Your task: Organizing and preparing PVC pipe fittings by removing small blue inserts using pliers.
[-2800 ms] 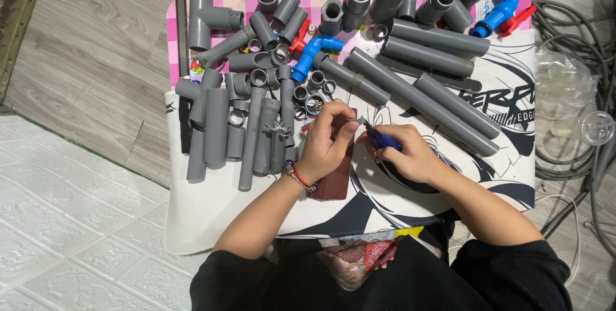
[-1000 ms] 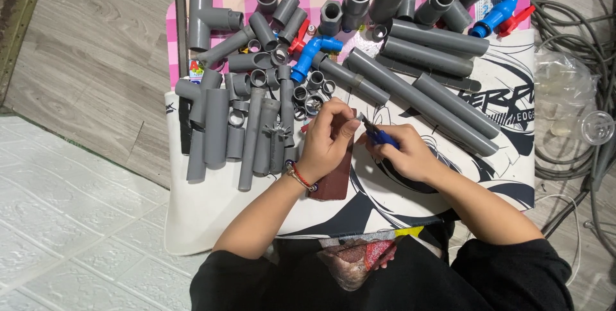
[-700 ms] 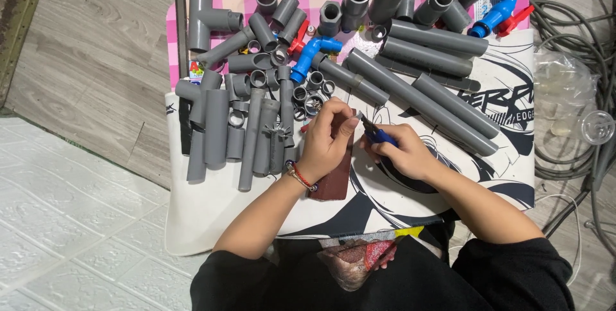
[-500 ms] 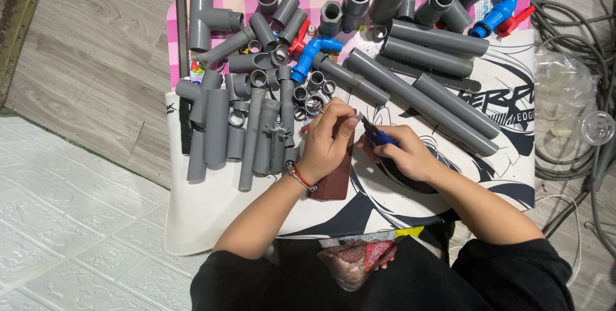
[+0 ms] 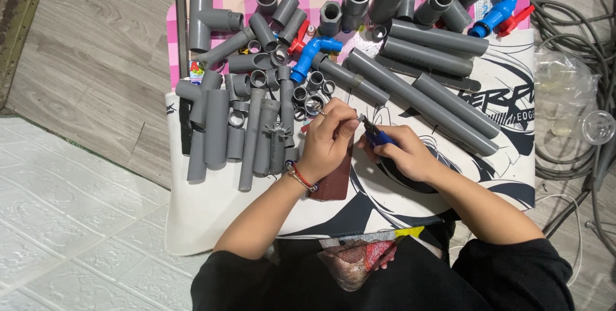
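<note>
Near the middle of the white printed mat [image 5: 212, 215], the right hand [image 5: 404, 154] is closed around blue-handled pliers [image 5: 375, 134], tips pointing left at the left hand [image 5: 327, 141], whose fingers pinch something too small to identify. Grey pipes [image 5: 423, 99] lie beyond.

Floor, upper: grey wood-grain planks [image 5: 96, 48].
Floor, lower left: white textured tiles [image 5: 70, 234].
Right edge: coiled grey cables [image 5: 577, 42].
</note>
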